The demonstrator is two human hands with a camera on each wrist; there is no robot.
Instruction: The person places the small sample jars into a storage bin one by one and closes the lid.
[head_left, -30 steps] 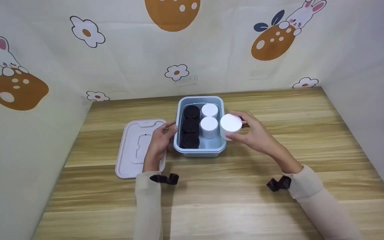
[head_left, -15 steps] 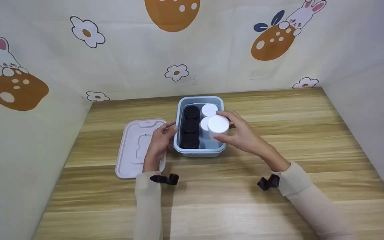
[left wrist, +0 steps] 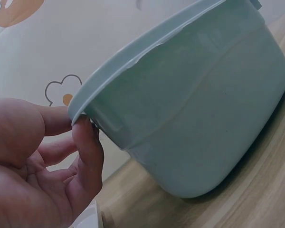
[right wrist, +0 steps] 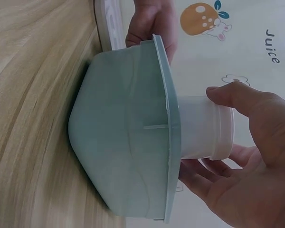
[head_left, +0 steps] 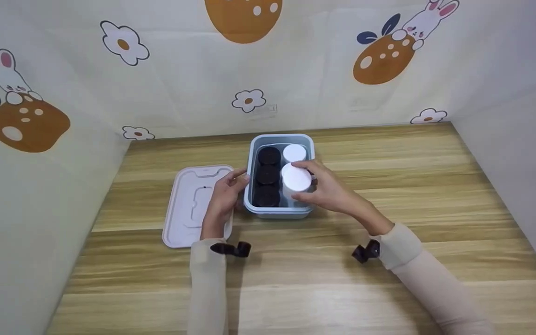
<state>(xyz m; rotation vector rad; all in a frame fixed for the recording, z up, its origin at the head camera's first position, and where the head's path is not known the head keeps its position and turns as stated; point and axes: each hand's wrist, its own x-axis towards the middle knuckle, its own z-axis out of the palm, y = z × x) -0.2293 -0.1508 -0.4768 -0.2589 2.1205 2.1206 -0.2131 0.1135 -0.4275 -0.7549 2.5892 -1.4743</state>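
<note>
A light blue plastic storage box (head_left: 279, 212) sits on the table. My left hand (head_left: 223, 197) pinches its left rim between thumb and fingertips, as the left wrist view shows from close by. My right hand (head_left: 327, 187) grips a white lidded jar (right wrist: 199, 127) by its lid end, upright and partly below the box's rim in the right half. Behind it in the box stands another white jar (head_left: 294, 152); a second one is hidden under the held jar. Three black-topped jars (head_left: 268, 175) line the left half.
A pale flat lid (head_left: 185, 204) lies on the wooden table (head_left: 324, 288) left of the box, partly under my left forearm. Printed cloth walls (head_left: 314, 60) rise behind the table and at both sides. A small black camera is strapped to each wrist.
My right hand has carried the white jar leftward from beside the box's right rim to over its right half, then lowered it. The left hand keeps its place on the rim.
</note>
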